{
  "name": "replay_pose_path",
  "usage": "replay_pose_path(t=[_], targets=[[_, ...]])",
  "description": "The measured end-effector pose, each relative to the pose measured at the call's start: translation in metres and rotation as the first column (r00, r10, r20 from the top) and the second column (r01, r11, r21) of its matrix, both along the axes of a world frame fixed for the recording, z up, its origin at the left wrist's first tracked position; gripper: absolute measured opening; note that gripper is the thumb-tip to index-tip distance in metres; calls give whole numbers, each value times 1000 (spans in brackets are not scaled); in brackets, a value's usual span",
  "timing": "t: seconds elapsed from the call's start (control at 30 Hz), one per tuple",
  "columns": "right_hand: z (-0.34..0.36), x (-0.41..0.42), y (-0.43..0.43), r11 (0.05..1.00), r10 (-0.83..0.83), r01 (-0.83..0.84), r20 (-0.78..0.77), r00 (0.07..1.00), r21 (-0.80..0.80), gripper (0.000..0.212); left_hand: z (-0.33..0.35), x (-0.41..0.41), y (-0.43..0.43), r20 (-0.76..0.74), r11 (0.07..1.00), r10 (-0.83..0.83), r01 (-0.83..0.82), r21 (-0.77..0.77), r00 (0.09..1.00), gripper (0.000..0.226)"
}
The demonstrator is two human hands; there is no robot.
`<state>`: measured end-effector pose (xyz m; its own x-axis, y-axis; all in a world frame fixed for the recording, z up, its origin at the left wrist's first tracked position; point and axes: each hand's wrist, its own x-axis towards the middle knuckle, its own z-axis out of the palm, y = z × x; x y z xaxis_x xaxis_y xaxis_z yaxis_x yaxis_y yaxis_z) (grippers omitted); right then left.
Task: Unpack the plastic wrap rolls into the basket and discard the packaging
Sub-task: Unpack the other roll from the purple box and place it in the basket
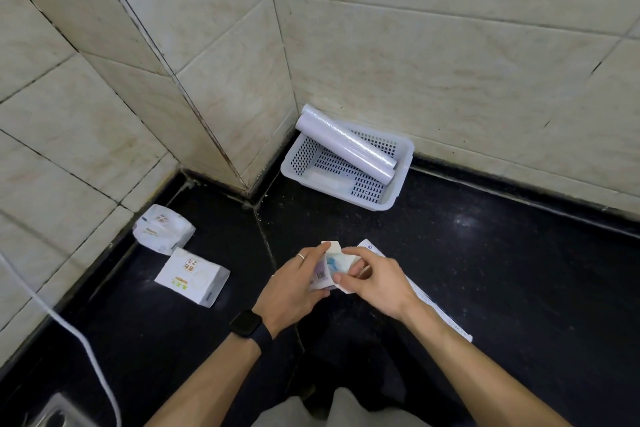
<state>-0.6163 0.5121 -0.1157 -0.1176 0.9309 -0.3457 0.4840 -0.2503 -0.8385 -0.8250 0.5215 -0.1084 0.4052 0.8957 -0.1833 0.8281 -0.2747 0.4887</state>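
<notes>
A white perforated basket (398, 184) stands on the black floor in the tiled corner. Two plastic wrap rolls (346, 144) lie in it side by side, their far ends propped on the rim against the wall. In the middle foreground both hands hold a small white and blue packaging box (330, 269). My left hand (294, 284), with a ring and a black watch on the wrist, grips its left side. My right hand (372, 279) pinches its torn flap on the right. A long flat white packaging box (426, 298) lies on the floor under my right forearm.
Two white tissue packs (162, 227) (192, 276) lie on the floor at the left near the wall. A white cable (69, 326) runs down the lower left, beside a metal floor drain (52, 412). Tiled walls close off the left and the back.
</notes>
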Motion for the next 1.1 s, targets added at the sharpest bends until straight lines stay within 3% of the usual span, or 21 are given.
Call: replay_pose_path(t=[0.07,0.27,0.47,0.6,0.73,1.0,1.1], targets=[[3,-2,2,1000,1,-1,14,1000,-8,58,0,1,0,21,1000,1,-1,0,1000,86],[5,-6,6,996,-49,43,75,996,78,35,4,3,3,58,999,38,-40,31,998,85],[7,-9,10,998,17,-24,111,994,64,52,5,1,1,37,997,1,-4,72,999,82],[13,-9,16,990,122,-132,199,972,39,44,3,1,2,23,996,-24,22,86,999,81],[11,-13,15,967,205,-241,312,928,83,22,0,2,2,5,997,-57,57,57,998,81],[8,-8,21,896,372,-440,430,823,67,16,-7,2,-1,-13,995,-88,89,33,996,80],[-2,-9,16,897,360,-432,406,840,98,28,-8,3,-1,-24,996,-81,82,39,996,78]])
